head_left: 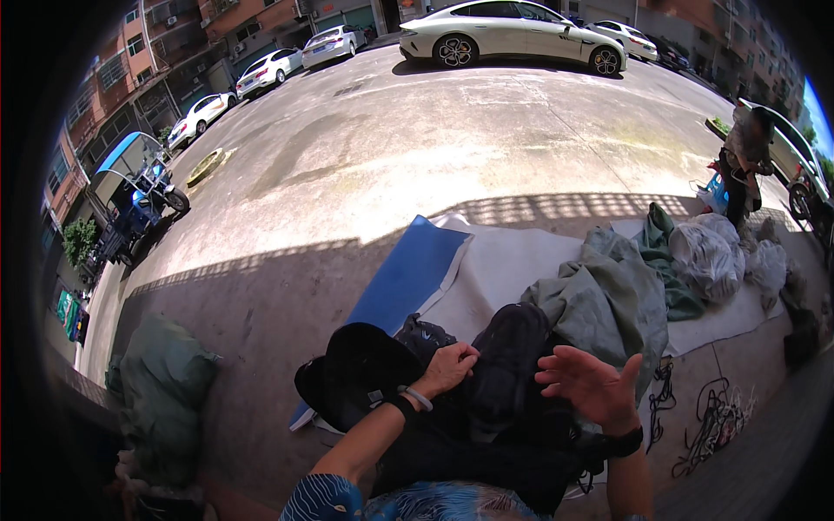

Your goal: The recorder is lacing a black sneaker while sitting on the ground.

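Below me lies a pile of black items. A dark padded piece (511, 352), perhaps part of a bag, stands up in its middle. My left hand (447, 369) is at the padded piece's left edge, fingers drawn together in a pinch; whatever they hold is too small to make out. To the left is a smooth, rounded black item (369, 356) whose kind I cannot tell. My right hand (592, 384) hovers on the other side of the padded piece, palm showing, thumb and fingers apart, with nothing in it.
A blue and white sheet (408, 260) spreads under the pile. Grey-green sacks (608, 291) and clear plastic bags (708, 252) lie on the right, tangled cords (717, 425) nearer. A full green sack (165, 382) stands left. Beyond are a person (745, 161), a three-wheeler (139, 195) and parked cars (512, 36).
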`<state>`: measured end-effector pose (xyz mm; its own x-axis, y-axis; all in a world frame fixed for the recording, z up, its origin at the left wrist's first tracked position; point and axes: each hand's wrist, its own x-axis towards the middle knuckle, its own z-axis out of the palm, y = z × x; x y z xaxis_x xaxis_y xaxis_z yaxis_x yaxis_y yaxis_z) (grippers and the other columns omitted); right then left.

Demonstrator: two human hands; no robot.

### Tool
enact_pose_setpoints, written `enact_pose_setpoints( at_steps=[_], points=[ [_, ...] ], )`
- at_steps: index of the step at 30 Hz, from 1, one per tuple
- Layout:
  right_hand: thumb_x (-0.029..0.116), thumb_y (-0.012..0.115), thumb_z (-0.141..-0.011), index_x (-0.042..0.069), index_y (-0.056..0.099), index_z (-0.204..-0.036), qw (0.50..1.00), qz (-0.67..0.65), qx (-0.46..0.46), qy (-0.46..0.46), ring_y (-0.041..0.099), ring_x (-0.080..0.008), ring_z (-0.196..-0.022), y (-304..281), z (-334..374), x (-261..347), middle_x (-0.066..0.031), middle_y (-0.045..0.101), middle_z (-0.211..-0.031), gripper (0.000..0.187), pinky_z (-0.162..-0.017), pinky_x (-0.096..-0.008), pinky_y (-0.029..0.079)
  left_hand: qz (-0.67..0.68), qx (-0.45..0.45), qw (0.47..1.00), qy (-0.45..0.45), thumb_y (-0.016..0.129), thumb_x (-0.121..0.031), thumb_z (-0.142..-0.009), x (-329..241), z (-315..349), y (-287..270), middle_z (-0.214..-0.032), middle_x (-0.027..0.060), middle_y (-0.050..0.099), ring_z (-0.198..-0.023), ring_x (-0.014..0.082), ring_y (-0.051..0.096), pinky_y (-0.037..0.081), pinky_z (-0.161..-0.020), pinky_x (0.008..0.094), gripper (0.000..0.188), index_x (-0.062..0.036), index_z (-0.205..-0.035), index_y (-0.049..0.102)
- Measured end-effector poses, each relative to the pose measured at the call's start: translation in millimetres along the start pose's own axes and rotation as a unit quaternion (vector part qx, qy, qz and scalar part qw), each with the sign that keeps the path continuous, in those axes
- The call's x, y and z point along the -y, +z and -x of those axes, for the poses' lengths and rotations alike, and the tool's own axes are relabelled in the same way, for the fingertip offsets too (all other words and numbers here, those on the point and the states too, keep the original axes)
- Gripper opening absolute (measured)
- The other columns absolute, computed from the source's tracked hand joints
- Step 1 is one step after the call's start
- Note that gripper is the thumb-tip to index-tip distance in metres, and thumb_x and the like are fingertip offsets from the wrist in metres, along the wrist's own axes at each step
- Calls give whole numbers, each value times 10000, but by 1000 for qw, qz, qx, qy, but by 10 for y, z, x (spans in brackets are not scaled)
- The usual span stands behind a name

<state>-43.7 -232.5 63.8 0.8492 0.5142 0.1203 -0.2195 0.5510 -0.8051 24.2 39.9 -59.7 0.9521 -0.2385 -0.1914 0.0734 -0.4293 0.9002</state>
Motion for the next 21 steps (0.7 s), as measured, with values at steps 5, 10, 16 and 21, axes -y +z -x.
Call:
enact_pose_setpoints(
  at_steps=[5, 10, 16, 21],
  points=[
    [790, 95, -834, -49, 648, -1048, 989, -135, -53, -22, 602, -383, -1025, -53, -138, 144, -198, 661, -872, 1028, -936, -485, 408, 5, -3, 1000, 4, 591, -148, -885, 46, -8, 0, -741, 48, 647, -651, 99, 635, 503, -633, 250, 173, -5, -976, 625],
    [683, 57, -915, -41, 678, -812, 987, -157, 8, 7, 565, -248, -538, -266, -76, -39, -15, 392, -428, 959, -727, -413, 466, 5, -3, 1000, -5, 586, -161, -883, 45, -9, 15, -740, 62, 654, -654, 118, 646, 511, -645, 258, 189, -3, -978, 628],
    [624, 86, -955, -46, 669, -769, 990, -131, -32, 48, 416, -154, -352, -227, -35, -83, 40, 268, -370, 907, -595, -367, 467, 0, -3, 1000, -3, 584, -146, -882, 33, 0, 1, -752, 50, 652, -651, 101, 639, 507, -637, 249, 173, -4, -969, 626],
    [626, 86, -953, -59, 662, -742, 992, -111, -33, 49, 406, -150, -349, -203, -26, -78, 39, 270, -368, 920, -595, -362, 467, 0, -2, 1000, -8, 586, -143, -880, 15, -3, -1, -755, 53, 652, -649, 103, 639, 507, -639, 249, 170, -2, -966, 627]
  ],
)
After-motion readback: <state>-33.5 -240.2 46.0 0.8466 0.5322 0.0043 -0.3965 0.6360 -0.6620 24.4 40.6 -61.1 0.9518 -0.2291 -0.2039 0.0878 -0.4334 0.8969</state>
